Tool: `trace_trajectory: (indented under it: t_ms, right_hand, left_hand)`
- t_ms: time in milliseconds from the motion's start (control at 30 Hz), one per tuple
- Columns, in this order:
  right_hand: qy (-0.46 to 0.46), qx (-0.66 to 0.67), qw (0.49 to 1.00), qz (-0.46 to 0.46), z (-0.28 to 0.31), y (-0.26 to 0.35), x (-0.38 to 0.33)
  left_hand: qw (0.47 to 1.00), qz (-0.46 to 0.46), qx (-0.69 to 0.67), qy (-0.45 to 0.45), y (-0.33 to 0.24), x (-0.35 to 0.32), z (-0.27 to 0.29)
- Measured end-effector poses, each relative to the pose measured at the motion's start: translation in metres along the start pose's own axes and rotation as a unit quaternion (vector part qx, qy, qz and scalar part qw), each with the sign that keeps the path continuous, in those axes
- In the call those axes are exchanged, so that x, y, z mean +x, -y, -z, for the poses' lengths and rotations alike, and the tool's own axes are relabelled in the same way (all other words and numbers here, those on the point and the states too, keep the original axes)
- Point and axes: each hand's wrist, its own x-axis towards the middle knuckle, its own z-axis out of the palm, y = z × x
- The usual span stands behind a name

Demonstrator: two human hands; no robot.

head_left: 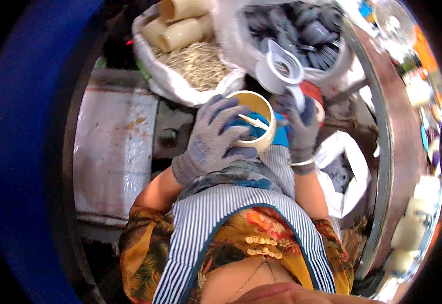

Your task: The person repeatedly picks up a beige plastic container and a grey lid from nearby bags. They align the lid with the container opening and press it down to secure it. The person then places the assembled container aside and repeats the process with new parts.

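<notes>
My left hand [213, 134], in a grey knit glove, is wrapped round the side of a cream plastic cylinder [268, 114] held over my lap. Its round opening faces up, and blue cloth and a pale pointed sliver [253, 121] show inside. Just right of it, my gloved right hand [300, 124] is closed round the lower tubular end of a grey plastic pipe fitting [282, 71], which has a wide ring and a pointed projection. Its fingers are partly hidden and blurred.
Ahead stand a white sack [147, 76] with cream pipe pieces and pale shavings, and another sack [228, 30] of dark grey fittings. A small white bag [350, 197] sits by my right knee. On the left lies a plastic-wrapped package [112, 152]; a cluttered bench [401, 152] runs along the right.
</notes>
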Motion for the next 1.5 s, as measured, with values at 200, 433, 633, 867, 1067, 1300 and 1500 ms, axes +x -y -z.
trace_trajectory:
  t_ms: [200, 433, 633, 867, 1067, 1300, 1500]
  right_hand:
    - [-0.118, -0.073, 0.99, 0.018, 0.027, -0.049, -0.013]
    - [-0.084, -0.055, 0.995, -0.011, 0.028, -0.04, 0.011]
    - [-0.071, -0.128, 0.989, -0.017, 0.034, -0.048, 0.02]
    - [-0.079, -0.163, 0.983, -0.012, 0.024, -0.04, 0.019]
    - [-0.074, -0.197, 0.978, -0.009, 0.034, -0.044, 0.015]
    - [-0.063, -0.181, 0.981, -0.028, 0.043, -0.05, 0.015]
    - [-0.063, -0.142, 0.986, -0.064, 0.04, -0.044, 0.004]
  left_hand:
    - [0.997, -0.042, 0.02, 0.061, -0.002, 0.026, -0.058]
    - [0.991, -0.041, 0.12, 0.03, -0.011, 0.05, -0.077]
    - [0.983, -0.06, 0.1, 0.143, -0.01, 0.064, -0.07]
    - [0.975, -0.03, 0.037, 0.216, -0.005, 0.068, -0.067]
    - [0.97, -0.094, 0.037, 0.222, -0.003, 0.062, -0.073]
    - [0.968, -0.233, 0.081, -0.04, 0.006, 0.074, -0.04]
    - [0.885, 0.194, 0.355, 0.229, 0.145, 0.053, -0.012]
